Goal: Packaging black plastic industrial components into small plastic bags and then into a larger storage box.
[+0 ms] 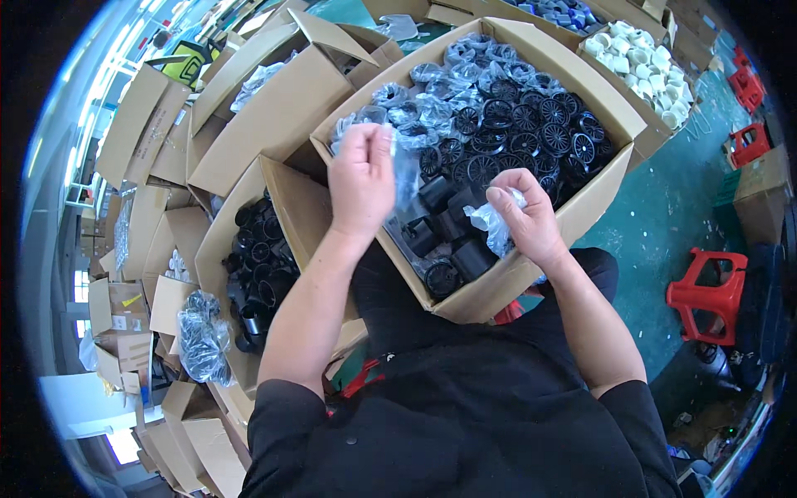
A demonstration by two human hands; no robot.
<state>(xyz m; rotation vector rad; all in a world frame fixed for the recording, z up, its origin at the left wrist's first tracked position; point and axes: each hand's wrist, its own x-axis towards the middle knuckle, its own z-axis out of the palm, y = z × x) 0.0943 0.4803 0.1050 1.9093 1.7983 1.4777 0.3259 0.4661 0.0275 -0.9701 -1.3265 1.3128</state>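
A large open cardboard box (506, 286) rests on my lap, filled with black plastic wheels (531, 124) and clear bagged parts. My left hand (361, 178) is raised over the box's left side, fingers pinched on the top of a clear plastic bag (407, 178) that hangs down from it. My right hand (525, 217) sits over the box's near right corner, closed on crumpled clear plastic (496, 228). Black cylindrical parts (448, 224) lie in the box between both hands.
To my left stands a second open box of black round parts (257, 274) and a bag of black pieces (202, 336). Boxes of white caps (643, 70) and blue parts (560, 12) stand beyond. Red stools (710, 295) stand on the green floor at right.
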